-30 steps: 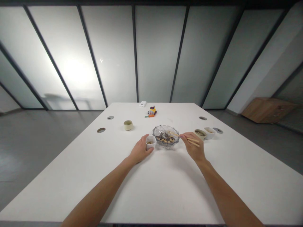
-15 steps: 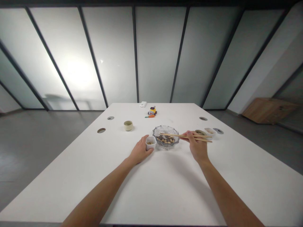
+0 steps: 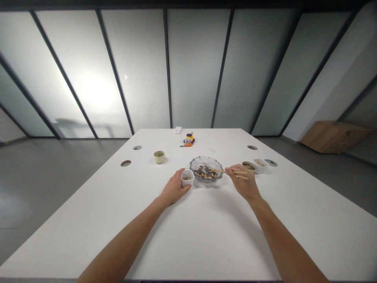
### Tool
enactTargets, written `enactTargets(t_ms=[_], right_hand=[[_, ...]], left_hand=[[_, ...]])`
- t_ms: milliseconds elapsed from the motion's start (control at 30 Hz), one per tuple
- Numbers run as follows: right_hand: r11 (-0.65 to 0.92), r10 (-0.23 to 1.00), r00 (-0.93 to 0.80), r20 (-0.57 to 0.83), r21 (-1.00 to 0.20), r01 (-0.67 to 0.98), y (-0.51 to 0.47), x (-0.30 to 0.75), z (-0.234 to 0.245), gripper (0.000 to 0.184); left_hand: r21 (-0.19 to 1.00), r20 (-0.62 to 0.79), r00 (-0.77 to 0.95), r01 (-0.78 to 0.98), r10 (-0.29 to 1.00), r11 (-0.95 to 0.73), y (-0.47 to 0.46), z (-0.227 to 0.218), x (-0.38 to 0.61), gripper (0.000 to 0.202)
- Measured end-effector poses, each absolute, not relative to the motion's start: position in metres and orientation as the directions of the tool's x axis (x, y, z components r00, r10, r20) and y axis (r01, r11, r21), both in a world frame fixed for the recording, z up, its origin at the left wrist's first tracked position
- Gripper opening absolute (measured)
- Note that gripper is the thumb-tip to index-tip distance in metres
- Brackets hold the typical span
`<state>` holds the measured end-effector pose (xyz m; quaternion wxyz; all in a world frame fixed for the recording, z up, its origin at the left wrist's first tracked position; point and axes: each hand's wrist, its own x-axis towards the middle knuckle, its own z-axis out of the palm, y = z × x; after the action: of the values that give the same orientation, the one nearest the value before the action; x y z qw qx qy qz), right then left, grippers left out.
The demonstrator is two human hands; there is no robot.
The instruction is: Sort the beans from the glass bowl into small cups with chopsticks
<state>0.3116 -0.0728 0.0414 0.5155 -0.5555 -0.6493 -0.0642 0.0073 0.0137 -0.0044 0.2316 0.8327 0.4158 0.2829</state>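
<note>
My left hand (image 3: 174, 188) is wrapped round a small white cup (image 3: 187, 182) with a little brownish content in the bottom. Just right of the cup, touching or nearly so, stands a clear scalloped glass bowl (image 3: 216, 162) holding dark seeds and paler nuts (image 3: 206, 173). My right hand (image 3: 244, 181) grips a pair of chopsticks (image 3: 221, 171) to the right of the bowl. The chopstick tips point left and reach in among the seeds and nuts. Whether anything is pinched between them is too small to tell.
Beyond my right hand stand a greenish bowl (image 3: 249, 166) and a white cup (image 3: 260, 166), both with contents. A pale green cup (image 3: 159, 157) sits on the left. Farther back are a yellow toy vehicle (image 3: 189, 138), a toy carrot (image 3: 186, 145) and a white object (image 3: 178, 130).
The chopstick tips have moved right and down into the bowl's contents. My right hand has tilted and shifted slightly. The left hand still holds the white cup in the same place.
</note>
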Motion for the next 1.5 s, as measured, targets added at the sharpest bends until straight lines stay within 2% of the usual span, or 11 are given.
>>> enactTargets(t_ms=[167,533,800,967,1500], right_hand=[[0.375,0.654,0.175,0.736,-0.516,0.77,-0.074,0.311,0.042,0.056],[0.402,0.562,0.218,0.798,-0.495,0.77,-0.071,0.313,0.04,0.051],[0.479,0.65,0.163,0.743,-0.566,0.671,-0.064,0.302,0.022,0.046],[0.47,0.682,0.171,0.711,-0.606,0.642,-0.061,0.301,0.015,0.046],[0.474,0.599,0.213,0.772,-0.556,0.683,-0.058,0.304,0.017,0.05]], left_hand=[[0.62,0.279,0.498,0.56,0.821,-0.55,0.014,-0.004,0.007,0.075],[0.627,0.274,0.489,0.563,0.828,-0.539,0.014,-0.006,0.008,0.075],[0.616,0.275,0.494,0.569,0.825,-0.545,0.014,-0.004,0.007,0.073],[0.606,0.266,0.499,0.579,0.825,-0.545,0.013,-0.004,0.008,0.074],[0.609,0.263,0.501,0.577,0.825,-0.545,0.014,-0.004,0.008,0.075]])
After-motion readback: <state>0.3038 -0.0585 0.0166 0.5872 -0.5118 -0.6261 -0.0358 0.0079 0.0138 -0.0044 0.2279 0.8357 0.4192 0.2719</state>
